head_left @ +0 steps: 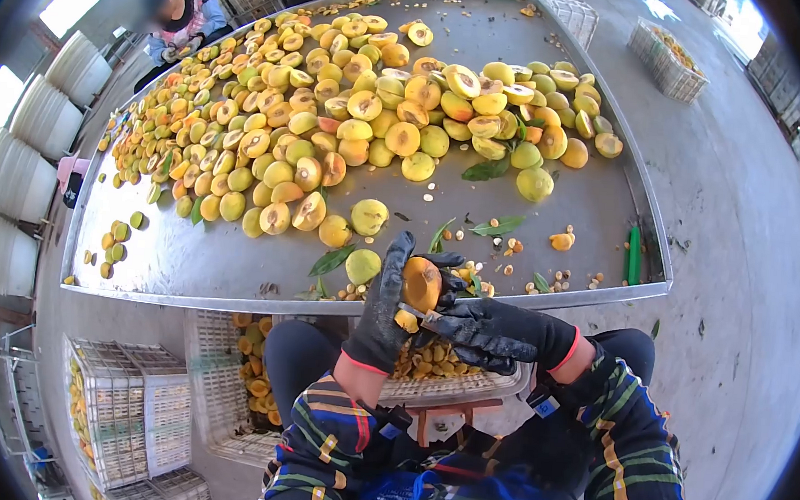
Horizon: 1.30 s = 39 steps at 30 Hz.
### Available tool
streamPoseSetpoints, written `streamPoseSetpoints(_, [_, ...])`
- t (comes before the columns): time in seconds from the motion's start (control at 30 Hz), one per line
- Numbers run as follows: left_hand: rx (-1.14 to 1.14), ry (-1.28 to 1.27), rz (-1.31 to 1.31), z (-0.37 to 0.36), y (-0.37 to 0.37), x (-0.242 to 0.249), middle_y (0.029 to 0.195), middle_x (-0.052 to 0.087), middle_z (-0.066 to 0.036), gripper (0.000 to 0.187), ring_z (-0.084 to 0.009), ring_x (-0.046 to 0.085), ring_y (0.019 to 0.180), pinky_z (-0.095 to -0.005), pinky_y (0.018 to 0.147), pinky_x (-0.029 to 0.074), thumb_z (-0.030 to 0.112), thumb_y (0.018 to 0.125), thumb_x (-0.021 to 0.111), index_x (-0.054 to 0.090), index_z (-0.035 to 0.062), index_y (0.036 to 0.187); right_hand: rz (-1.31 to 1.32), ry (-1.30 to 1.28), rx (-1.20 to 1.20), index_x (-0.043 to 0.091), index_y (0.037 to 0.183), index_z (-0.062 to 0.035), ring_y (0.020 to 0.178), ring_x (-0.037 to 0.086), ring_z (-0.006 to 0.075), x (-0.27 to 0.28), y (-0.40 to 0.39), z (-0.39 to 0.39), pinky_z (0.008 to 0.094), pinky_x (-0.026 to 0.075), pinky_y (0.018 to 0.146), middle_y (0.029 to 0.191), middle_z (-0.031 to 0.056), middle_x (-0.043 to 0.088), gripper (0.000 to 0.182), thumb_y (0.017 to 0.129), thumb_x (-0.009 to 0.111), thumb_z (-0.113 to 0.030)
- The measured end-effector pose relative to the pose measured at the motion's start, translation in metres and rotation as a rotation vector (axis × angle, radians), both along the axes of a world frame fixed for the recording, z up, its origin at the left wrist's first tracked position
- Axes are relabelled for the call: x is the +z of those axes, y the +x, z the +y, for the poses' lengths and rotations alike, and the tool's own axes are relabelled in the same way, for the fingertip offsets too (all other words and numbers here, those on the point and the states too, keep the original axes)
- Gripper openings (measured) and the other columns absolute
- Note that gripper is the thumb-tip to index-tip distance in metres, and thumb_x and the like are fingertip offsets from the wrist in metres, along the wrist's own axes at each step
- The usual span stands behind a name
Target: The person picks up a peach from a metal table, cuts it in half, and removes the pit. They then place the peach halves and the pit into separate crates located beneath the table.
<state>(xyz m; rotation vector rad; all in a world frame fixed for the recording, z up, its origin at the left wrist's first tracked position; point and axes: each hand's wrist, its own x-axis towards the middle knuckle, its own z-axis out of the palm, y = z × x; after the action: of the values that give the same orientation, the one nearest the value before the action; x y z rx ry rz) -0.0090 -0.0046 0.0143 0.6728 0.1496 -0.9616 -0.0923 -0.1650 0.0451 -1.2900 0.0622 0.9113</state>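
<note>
My left hand (384, 310), in a black glove, grips an orange-fleshed halved fruit (421, 283) upright in front of me. My right hand (492, 332), also in a black glove, holds a small knife (418, 314) whose blade meets the lower part of that fruit. Both hands hover over a white crate (464, 387) on my lap that holds cut fruit pieces. Just beyond them is the near rim of a large metal table (229, 279) piled with yellow and green fruit (353, 124), many cut in half.
Loose pits and green leaves (499, 226) lie on the table near its front edge. A green-handled tool (634, 254) rests by the right rim. White crates (124, 412) with fruit stand on the floor at left. Another person (181, 17) sits at the table's far left.
</note>
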Motion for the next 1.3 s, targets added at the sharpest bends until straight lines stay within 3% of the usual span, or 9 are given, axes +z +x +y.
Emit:
streamPoseSetpoints(0.07, [0.050,0.046,-0.045,0.004,0.002,0.001,0.090,0.064,-0.013,0.061,-0.0227,0.066,0.080,-0.0347,0.068,0.058,0.051,0.095,0.044,0.056,-0.0052,0.114,-0.534,0.062,0.007,0.057,0.118,-0.0025,0.066,0.051,0.0101,-0.019,-0.016,0.008,0.0275,0.044,0.058,0.076,0.0003,0.056,0.035,0.101,0.044,-0.030])
streamPoseSetpoints(0.43, [0.429,0.342,-0.709,0.089,-0.005,0.051,0.100,0.064,-0.011,0.042,-0.0178,0.064,0.086,-0.0282,0.075,0.053,0.030,0.101,0.037,0.053,-0.0033,0.122,-0.432,-0.446,-0.357,0.050,0.124,0.0012,0.072,0.056,0.0122,0.012,-0.069,0.023,0.0291,0.048,0.066,0.090,0.0093,0.060,0.047,0.089,0.065,-0.026])
streamPoseSetpoints(0.5, [0.703,0.718,-1.434,0.146,0.002,0.024,0.110,0.063,-0.015,0.039,-0.0219,0.063,0.095,-0.0344,0.085,0.051,0.023,0.101,0.037,0.049,-0.0031,0.127,-0.506,-0.623,-0.394,0.053,0.114,0.0011,0.081,0.062,0.0258,0.007,-0.050,0.025,0.0367,0.047,0.073,0.093,0.0168,0.062,0.041,0.085,0.067,-0.025])
streamPoseSetpoints(0.57, [0.527,0.557,-0.887,0.213,0.014,0.029,0.120,0.059,-0.016,0.037,-0.0228,0.062,0.099,-0.0337,0.089,0.048,0.009,0.096,0.043,0.046,0.0013,0.132,-0.757,-0.738,-0.364,0.053,0.112,0.0008,0.083,0.062,0.0305,0.005,-0.017,0.030,0.0381,0.047,0.073,0.093,0.0186,0.062,0.040,0.084,0.067,-0.025])
streamPoseSetpoints(0.7, [0.642,0.975,-1.042,0.304,0.018,0.014,0.107,0.065,-0.011,0.030,-0.0199,0.063,0.097,-0.0309,0.086,0.049,0.019,0.098,0.046,0.059,-0.0008,0.118,-0.902,-0.908,-0.269,0.052,0.110,-0.0007,0.089,0.059,0.0404,-0.004,0.050,0.057,0.0428,0.048,0.075,0.097,0.0228,0.061,0.041,0.080,0.066,-0.025])
streamPoseSetpoints(0.77, [0.574,1.803,-1.865,0.333,0.021,0.005,0.105,0.066,-0.010,0.033,-0.0186,0.063,0.097,-0.0298,0.085,0.049,0.023,0.098,0.049,0.060,-0.0034,0.114,-0.941,-0.961,-0.222,0.052,0.113,-0.0021,0.092,0.059,0.0400,-0.038,0.091,0.071,0.0433,0.048,0.077,0.102,0.0232,0.060,0.043,0.080,0.066,-0.026])
streamPoseSetpoints(0.87, [0.786,0.934,-0.925,0.282,0.009,0.054,0.108,0.065,-0.011,0.034,-0.0187,0.063,0.099,-0.0308,0.085,0.049,0.025,0.098,0.049,0.059,-0.0033,0.115,-1.008,-1.105,-0.223,0.052,0.117,-0.0049,0.098,0.059,0.0389,-0.049,0.134,0.092,0.0442,0.049,0.081,0.112,0.0231,0.058,0.048,0.078,0.067,-0.028])
streamPoseSetpoints(1.13, [0.665,0.390,-0.810,0.133,0.000,0.077,0.108,0.064,-0.013,0.046,-0.0217,0.063,0.099,-0.0355,0.088,0.051,0.037,0.100,0.041,0.057,-0.0012,0.120,-0.961,-1.358,0.105,0.056,0.120,-0.0145,0.114,0.052,0.0347,-0.083,0.197,0.094,0.0419,0.046,0.092,0.123,0.0153,0.055,0.055,0.071,0.071,-0.034])
streamPoseSetpoints(1.3, [0.548,0.414,-0.550,0.103,0.000,0.018,0.110,0.063,-0.012,0.045,-0.0200,0.062,0.099,-0.0338,0.085,0.050,0.037,0.100,0.040,0.057,0.0007,0.119,-1.063,-1.082,-0.274,0.058,0.118,-0.0087,0.097,0.059,0.0363,-0.111,0.193,0.058,0.0455,0.046,0.086,0.108,0.0190,0.061,0.064,0.065,0.073,-0.040])
